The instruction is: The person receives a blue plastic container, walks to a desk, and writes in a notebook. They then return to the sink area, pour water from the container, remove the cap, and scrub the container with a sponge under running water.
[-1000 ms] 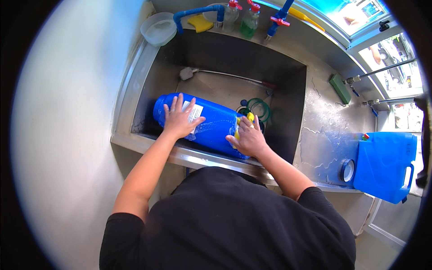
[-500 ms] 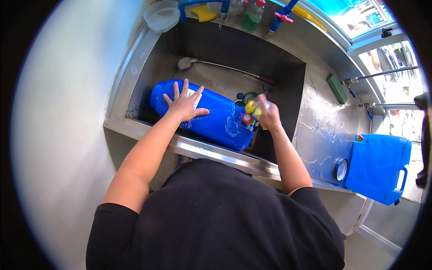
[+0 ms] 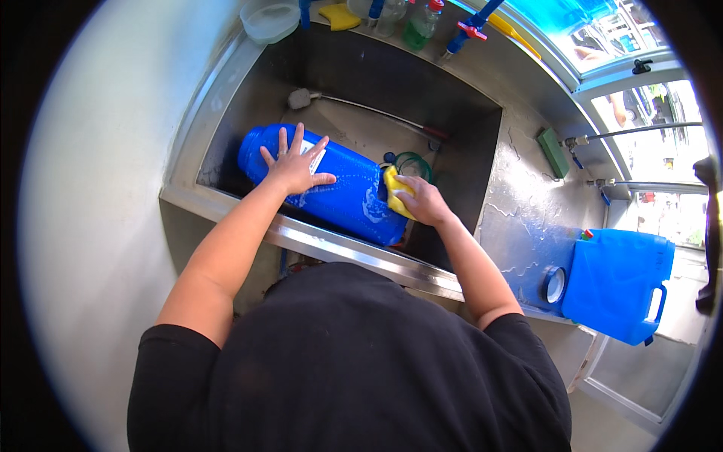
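Note:
A blue plastic jerrycan (image 3: 343,200) lies on its side across the metal sink (image 3: 248,197), with soap suds on its surface. Fingers spread, my left hand (image 3: 294,169) rests flat on it, partly over a white label (image 3: 313,155). My right hand (image 3: 423,202) grips a yellow sponge (image 3: 394,192) and presses it against the jerrycan's right end. The red-capped spout seen there earlier is hidden behind that hand and sponge. Just beyond the sponge, a green ring-shaped item (image 3: 416,163) lies on the sink floor.
A long-handled brush (image 3: 369,109) lies along the sink's far side. Behind the rim are a clear tub (image 3: 269,21), a yellow sponge (image 3: 340,16), a green-liquid bottle (image 3: 420,30) and a blue tap (image 3: 473,30). Another blue jerrycan (image 3: 617,282), a round lid (image 3: 554,285) and a green block (image 3: 553,153) occupy the wet right counter.
My right hand has moved left and slightly down with the sponge, onto the jerrycan's end. My left hand stays on the jerrycan. The whole view has shifted slightly.

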A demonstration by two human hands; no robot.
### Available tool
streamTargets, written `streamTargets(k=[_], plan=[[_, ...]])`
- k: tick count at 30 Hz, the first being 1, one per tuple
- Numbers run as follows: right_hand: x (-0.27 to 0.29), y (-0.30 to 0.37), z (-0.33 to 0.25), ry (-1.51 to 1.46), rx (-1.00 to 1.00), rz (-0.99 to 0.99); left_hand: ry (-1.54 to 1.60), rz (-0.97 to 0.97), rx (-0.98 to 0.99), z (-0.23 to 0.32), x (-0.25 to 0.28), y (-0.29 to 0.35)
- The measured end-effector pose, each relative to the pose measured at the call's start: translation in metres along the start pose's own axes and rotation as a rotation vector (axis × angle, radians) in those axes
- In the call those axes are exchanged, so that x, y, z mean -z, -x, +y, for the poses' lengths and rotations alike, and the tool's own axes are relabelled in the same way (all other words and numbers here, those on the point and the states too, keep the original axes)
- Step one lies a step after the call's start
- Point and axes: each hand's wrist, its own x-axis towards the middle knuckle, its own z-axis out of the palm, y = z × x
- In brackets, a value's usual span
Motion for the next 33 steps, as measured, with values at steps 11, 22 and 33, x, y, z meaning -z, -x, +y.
streamTargets(k=[11,22,33], plan=[[0.006,-0.026,-0.032,0.245,-0.142,-0.221,0.045,0.017,0.002,-0.003,-0.007,-0.001],[0.005,-0.017,-0.025,0.118,-0.083,-0.179,0.099,0.071,-0.02,-0.006,-0.012,-0.001],[-0.004,-0.01,-0.022,0.146,-0.096,-0.103,0.116,0.111,-0.028,-0.008,-0.014,-0.003]])
